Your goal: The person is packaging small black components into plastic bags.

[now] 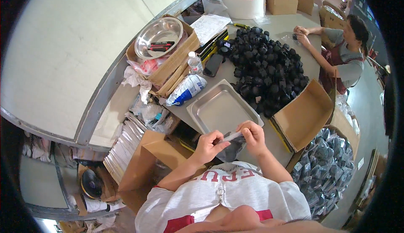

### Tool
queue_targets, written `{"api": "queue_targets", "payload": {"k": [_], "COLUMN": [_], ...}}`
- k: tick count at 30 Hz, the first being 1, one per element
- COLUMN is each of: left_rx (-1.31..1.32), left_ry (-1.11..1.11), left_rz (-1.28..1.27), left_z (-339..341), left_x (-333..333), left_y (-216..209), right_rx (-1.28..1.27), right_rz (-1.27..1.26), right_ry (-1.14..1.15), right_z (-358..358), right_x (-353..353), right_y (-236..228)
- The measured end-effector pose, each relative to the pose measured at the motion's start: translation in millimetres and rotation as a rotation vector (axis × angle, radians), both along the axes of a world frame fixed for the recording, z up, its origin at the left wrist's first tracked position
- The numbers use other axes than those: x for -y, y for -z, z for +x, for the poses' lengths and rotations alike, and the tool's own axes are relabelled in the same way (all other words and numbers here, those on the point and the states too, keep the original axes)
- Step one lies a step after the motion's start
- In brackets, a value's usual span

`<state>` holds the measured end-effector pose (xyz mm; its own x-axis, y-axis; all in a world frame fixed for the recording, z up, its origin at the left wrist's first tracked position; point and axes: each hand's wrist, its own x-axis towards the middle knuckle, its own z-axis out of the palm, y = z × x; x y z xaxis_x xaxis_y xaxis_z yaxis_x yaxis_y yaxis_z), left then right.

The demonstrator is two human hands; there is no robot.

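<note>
Close in front of my chest, a small clear plastic bag (232, 149) with something dark in it hangs from both hands. My left hand (209, 146) pinches one end of its whitish top edge. At the other end, the fingertips of my right hand (253, 135) are closed on the same edge, so it is stretched between them. A shallow metal tray (223, 107) lies on the table just beyond my hands. Farther off is a large heap of small black plastic parts (269, 67). What exactly the bag holds cannot be made out.
An open cardboard box (304, 114) stands right of the tray; below it, a big carton holds several bagged black items (324, 170). To the left are a blue-white packet (187, 89), a bottle (195, 62) and a steel bowl (158, 31). A co-worker (343, 56) sits at the far right.
</note>
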<state>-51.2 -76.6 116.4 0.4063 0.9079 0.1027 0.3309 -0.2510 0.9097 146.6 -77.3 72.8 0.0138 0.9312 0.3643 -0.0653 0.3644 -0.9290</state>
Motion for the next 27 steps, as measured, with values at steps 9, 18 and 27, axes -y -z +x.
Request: {"api": "queue_targets", "payload": {"k": [9, 18, 27], "left_rx": [-0.028, -0.102, 0.063], "left_ry": [0.081, 0.084, 0.059], "left_rz": [0.798, 0.862, 0.911], "left_z": [-4, -11, -11], "left_x": [0, 3, -4], "left_y": [-4, -11, 5], "right_rx": [0.219, 0.130, 0.203], "right_rz": [0.035, 0.046, -0.216], "right_ry": [-0.408, -0.196, -0.538], "right_z": [8, 6, 15], "right_x": [-9, 9, -2], "right_y": [-39, -38, -48]}}
